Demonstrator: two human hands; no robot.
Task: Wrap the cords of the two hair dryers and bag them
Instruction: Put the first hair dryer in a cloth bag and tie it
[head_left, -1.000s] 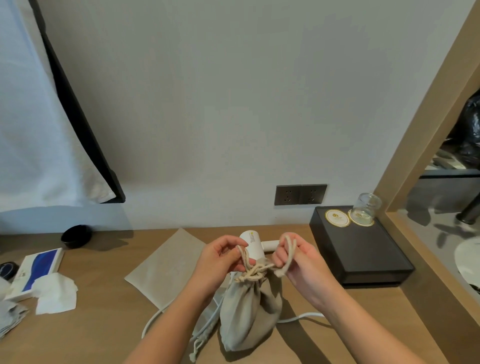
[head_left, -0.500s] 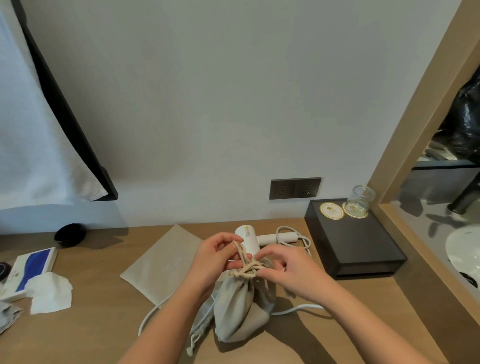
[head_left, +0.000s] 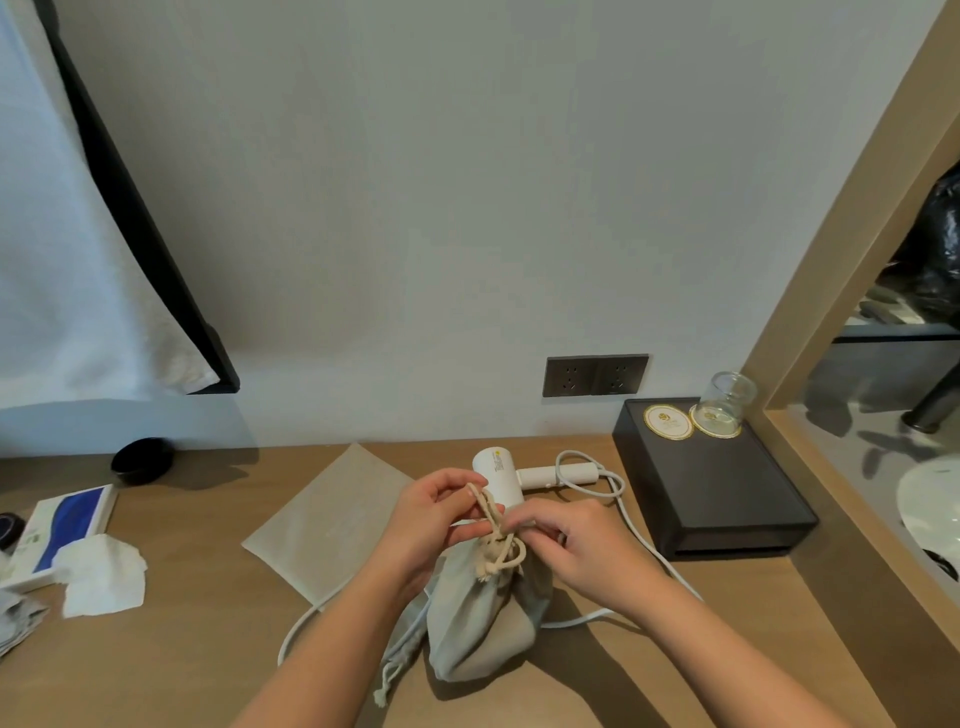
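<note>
Your left hand (head_left: 431, 519) pinches a free length of the cream rope drawstring (head_left: 501, 545), and your right hand (head_left: 576, 545) has its fingertips pinched on the same rope where it knots at the neck. Both hands are grasping rope, neither is released. You hold it this way, I judge, so that one hand tensions the strand while the other seats the knot.

The grey fabric drawstring pouch (head_left: 483, 618) rests on the wooden desk (head_left: 208, 675) directly under your hands. It bulges, so it probably holds the first dryer, though nothing inside shows. Its long axis runs from the base nearest you up to the gathered neck, which points away from you.

The white plastic hair dryer (head_left: 493, 475) lies just behind your hands, unbagged. Its handle runs out to your right, toward the black rectangular box (head_left: 727, 499). Its white cord (head_left: 613, 483) loops loose off the handle end and trails back toward you — not yet wrapped. The flat beige fabric bag (head_left: 332, 519) lies to your left, likely set there for this second dryer.
</note>
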